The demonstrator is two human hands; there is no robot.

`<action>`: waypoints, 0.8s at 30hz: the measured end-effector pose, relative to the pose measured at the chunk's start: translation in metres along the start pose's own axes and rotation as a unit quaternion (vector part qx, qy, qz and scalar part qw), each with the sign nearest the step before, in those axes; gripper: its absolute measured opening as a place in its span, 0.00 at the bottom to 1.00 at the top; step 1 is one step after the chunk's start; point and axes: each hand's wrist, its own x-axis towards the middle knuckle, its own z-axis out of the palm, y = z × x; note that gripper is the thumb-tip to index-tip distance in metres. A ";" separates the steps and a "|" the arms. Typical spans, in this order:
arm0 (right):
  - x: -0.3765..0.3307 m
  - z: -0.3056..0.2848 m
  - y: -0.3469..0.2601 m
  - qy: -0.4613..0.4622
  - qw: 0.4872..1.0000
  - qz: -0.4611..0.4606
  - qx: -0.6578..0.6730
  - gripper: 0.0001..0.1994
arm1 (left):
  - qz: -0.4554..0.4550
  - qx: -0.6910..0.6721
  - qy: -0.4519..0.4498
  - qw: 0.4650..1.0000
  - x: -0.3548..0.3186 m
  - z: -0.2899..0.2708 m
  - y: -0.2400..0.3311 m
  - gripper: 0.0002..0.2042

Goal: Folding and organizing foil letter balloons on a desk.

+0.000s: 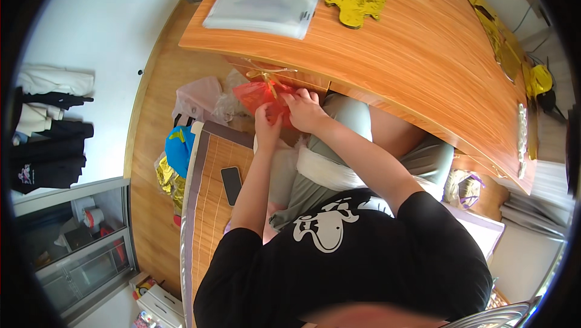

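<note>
Left fingers (264,112) and right fingers (296,101) closed on red bag (252,93); between desk edge (272,53) and mat edge (226,132)

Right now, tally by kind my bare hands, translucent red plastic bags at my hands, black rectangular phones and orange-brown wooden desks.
Bare hands: 2, left hand and right hand
Translucent red plastic bag: 1
Black rectangular phone: 1
Orange-brown wooden desk: 1
Total: 5

Home (hanging clothes (66,131), desk (417,61))
</note>
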 end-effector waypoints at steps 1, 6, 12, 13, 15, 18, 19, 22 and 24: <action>-0.001 -0.004 0.003 0.014 1.000 -0.001 -0.016 0.23 | 0.003 -0.004 -0.004 1.000 -0.001 0.002 0.002 0.24; -0.005 -0.017 0.006 0.081 0.991 0.041 0.099 0.10 | -0.003 -0.024 -0.014 1.000 -0.006 0.002 0.008 0.24; -0.006 -0.022 0.008 0.105 0.976 0.058 0.181 0.06 | 0.010 -0.038 -0.009 0.999 -0.008 0.001 0.018 0.22; -0.007 -0.024 0.009 0.144 0.974 0.053 0.165 0.07 | 0.014 -0.039 -0.012 0.999 -0.006 0.002 0.019 0.22; -0.007 -0.035 0.004 0.127 0.974 0.059 0.176 0.07 | -0.015 -0.060 -0.017 0.998 -0.002 0.001 0.023 0.21; -0.026 -0.052 0.014 0.142 0.977 0.004 0.160 0.09 | 0.116 0.098 0.040 0.988 -0.007 0.005 0.037 0.21; -0.044 -0.054 0.012 0.160 0.951 -0.022 0.263 0.10 | 0.152 0.118 0.064 0.979 -0.013 0.003 0.044 0.22; -0.122 -0.119 -0.003 -0.060 0.882 -0.029 0.467 0.16 | 0.300 0.085 0.123 0.942 -0.014 -0.021 0.050 0.24; -0.180 -0.176 0.020 -0.156 0.857 -0.129 0.475 0.19 | 0.390 0.070 0.147 0.906 -0.006 -0.030 0.066 0.24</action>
